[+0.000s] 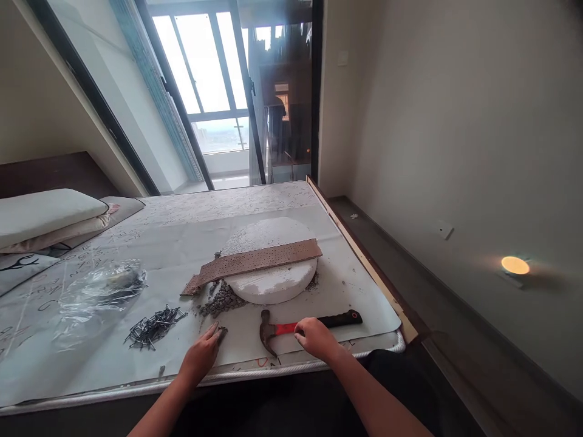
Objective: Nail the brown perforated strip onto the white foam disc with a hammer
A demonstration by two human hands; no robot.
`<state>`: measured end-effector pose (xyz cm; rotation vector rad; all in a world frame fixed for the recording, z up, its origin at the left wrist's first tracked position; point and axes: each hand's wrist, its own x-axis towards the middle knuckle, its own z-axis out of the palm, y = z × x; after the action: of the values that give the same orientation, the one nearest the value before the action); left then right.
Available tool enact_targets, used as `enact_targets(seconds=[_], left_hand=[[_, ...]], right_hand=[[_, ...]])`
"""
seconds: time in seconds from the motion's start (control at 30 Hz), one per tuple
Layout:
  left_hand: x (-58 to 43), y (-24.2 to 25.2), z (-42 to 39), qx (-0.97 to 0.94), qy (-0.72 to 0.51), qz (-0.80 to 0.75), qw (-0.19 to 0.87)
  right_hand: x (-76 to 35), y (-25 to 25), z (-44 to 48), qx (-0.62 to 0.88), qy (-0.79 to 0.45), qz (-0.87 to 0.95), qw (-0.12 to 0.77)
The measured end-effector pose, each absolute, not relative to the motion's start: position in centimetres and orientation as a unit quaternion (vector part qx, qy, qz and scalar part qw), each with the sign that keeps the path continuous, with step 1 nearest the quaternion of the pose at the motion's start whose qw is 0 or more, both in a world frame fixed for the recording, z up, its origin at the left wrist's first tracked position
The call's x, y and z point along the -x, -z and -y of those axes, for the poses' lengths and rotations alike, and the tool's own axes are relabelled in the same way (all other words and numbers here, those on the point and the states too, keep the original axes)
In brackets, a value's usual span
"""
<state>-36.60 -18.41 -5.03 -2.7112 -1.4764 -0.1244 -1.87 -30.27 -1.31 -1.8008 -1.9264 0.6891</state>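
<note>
My left hand rests low over the white sheet, fingers stretched out beside a small clump of dark grit. My right hand is closed, with thumb and fingertips pinched together just in front of a claw hammer. What the pinch holds, if anything, is too small to make out. The hammer lies flat, its rusty head to the left and its red and black handle to the right. Beyond it, a strip of brown perforated board lies across a thick white foam disc.
A heap of grey crumbly lumps lies against the disc's left side. Further left are a pile of dark nails and a clear plastic bag. The sheet covers a mattress with a white corded edge. Pillows lie at far left.
</note>
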Motion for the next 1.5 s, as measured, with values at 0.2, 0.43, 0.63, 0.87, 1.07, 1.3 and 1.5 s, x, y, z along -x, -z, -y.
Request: enact_targets(seconds=[0.2,0.43,0.63,0.87,1.07,1.3,1.5], left_hand=[[36.7,5.2,18.4,0.886,0.025,0.462,0.036],[37.0,7.8,18.7,0.897,0.036,0.438,0.052],[37.2,8.7,18.5,0.898,0.028,0.434,0.069],[37.3,8.4,18.8,0.905,0.045,0.413,0.089],[36.9,7.9,19.2,0.901,0.074,0.420,0.080],[36.3,7.5,19.5,0.890,0.083,0.445,0.048],[36.1,7.5,19.6,0.884,0.079,0.459,0.045]], right_hand=[[1.9,1.3,30.3,0.646,-0.252,0.692,0.201],[1.9,1.4,30.4,0.651,-0.250,0.690,0.193],[1.9,1.5,30.3,0.650,-0.253,0.688,0.200],[2.0,1.6,30.3,0.649,-0.244,0.691,0.204],[1.9,1.9,30.3,0.648,-0.243,0.693,0.200],[1.9,1.7,30.5,0.651,-0.251,0.690,0.193],[1.9,1.0,30.8,0.648,-0.250,0.693,0.192]])
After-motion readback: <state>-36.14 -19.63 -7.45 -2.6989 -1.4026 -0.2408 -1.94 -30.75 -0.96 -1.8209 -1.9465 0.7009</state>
